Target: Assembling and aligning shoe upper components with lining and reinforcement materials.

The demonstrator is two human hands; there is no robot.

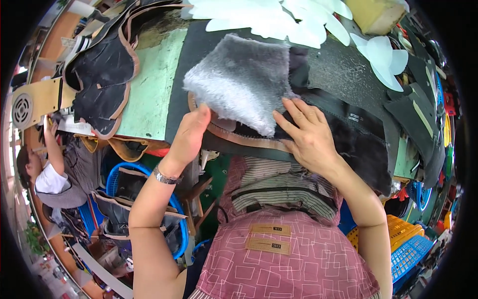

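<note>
A piece of grey fur lining point(244, 74) lies pile-up on a black panel with a stitched brown edge point(249, 142). My left hand point(188, 134) is at the left edge of the fur, turned on its side, its fingers straight and close together; part of them is hidden. Flat on the black panel, at the fur's lower right corner, rests my right hand point(311, 132) with its fingers spread. To the right of that hand stretches more black material point(356, 144), with a small printed label on it.
White cut shapes point(269, 20) are piled at the far side. Black brown-edged pieces point(107, 70) hang over the green tabletop point(157, 84) at left. A blue basket point(181, 234) holds similar pieces below. Another person point(57, 174) works at far left. Yellow and blue baskets point(411, 254) stand lower right.
</note>
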